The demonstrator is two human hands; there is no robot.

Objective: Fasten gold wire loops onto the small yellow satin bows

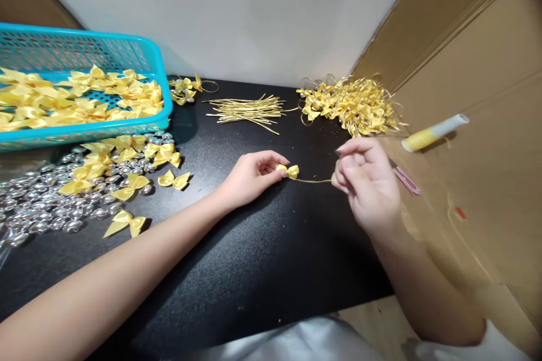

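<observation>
Between the thumb and fingers of my left hand [262,175] is a small yellow ribbon bow [292,171], held just above the black table. From the bow a thin gold cord [313,181] runs right to my right hand [366,183], whose curled fingers grip its other end. A small dark tip shows by the right fingertips; I cannot make out what it is. Behind the hands lies a bundle of cut gold cords [248,111]. Further right is a heap of yellow bows with gold cord loops [359,104].
A turquoise basket [163,90] of yellow bows stands at the left. Silver beads [42,197] and loose bows [125,224] lie in front of it. On the cardboard at right are a yellow-white tube [436,132] and a pink-handled tool [406,179]. A white wall closes the back.
</observation>
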